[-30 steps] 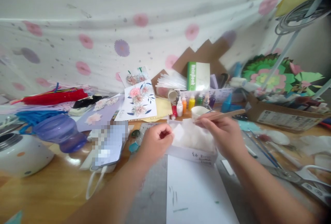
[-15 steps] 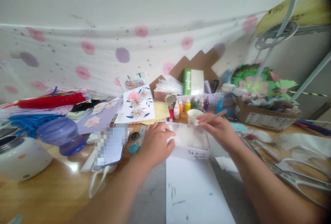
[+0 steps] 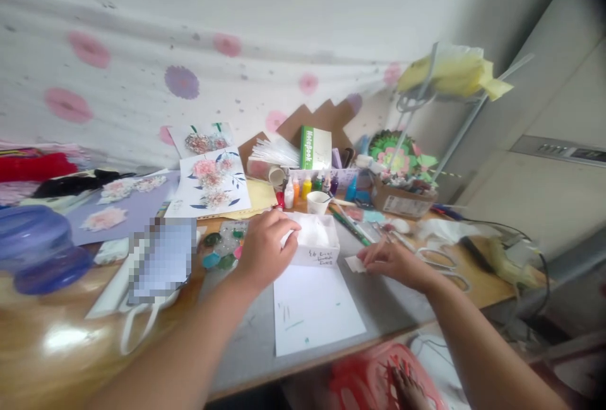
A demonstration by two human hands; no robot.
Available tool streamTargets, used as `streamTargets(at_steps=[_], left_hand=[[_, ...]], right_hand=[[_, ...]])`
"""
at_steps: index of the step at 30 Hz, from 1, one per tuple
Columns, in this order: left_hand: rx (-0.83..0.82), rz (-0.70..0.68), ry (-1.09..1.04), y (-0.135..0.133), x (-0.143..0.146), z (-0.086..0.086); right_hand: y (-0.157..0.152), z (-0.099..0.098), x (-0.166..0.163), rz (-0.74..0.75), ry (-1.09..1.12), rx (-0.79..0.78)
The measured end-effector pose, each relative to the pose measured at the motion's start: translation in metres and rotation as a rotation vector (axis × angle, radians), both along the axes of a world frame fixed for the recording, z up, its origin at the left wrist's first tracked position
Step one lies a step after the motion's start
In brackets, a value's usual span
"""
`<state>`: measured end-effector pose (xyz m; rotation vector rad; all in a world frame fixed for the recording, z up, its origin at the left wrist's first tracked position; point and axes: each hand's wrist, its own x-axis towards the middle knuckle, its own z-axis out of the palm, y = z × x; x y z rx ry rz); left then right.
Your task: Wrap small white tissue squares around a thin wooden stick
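Observation:
My left hand is closed at the left edge of a small white box with handwriting on its front wall. Soft white material lines the inside of that box. To the right, the fingers of my right hand come together on a small folded white tissue lying on the grey mat. A white paper cup stands just behind the box. In front of it lies a white sheet with a few green marks.
Small paint bottles line up behind the cup. Scissors lie beyond my right hand. At the left are a phone and a blue translucent container. A cardboard box stands at the back right; a red stool is below the table edge.
My right hand has left the cup, let go of the wooden stick, and moved right and nearer to the tissue. My left hand stays by the box. The view has turned to the right.

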<state>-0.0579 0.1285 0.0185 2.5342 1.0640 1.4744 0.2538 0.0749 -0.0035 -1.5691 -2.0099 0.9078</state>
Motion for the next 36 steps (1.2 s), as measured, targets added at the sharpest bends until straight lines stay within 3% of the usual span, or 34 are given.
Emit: streamTargets(at_steps=[8, 13, 19, 23, 30, 36], left_hand=[[-0.053, -0.071, -0.083, 0.001, -0.001, 0.003], [-0.167, -0.130, -0.154, -0.011, 0.003, 0.007], [-0.381, -0.301, -0.198, -0.026, 0.009, 0.010], [-0.547, -0.361, -0.348, -0.026, 0.007, 0.013], [-0.504, -0.186, -0.363, -0.014, -0.001, 0.021], [-0.598, -0.121, -0.436, -0.007, -0.005, 0.017]], right_hand=[[-0.007, -0.019, 0.005, -0.236, 0.157, 0.005], [-0.012, 0.006, -0.006, -0.277, 0.402, 0.106], [0.004, 0.059, -0.071, -0.128, 0.672, 0.131], [0.020, 0.078, -0.115, -0.019, 0.759, 0.060], [0.049, 0.077, -0.127, 0.076, 0.877, -0.046], [0.066, 0.063, -0.128, 0.165, 1.000, -0.079]])
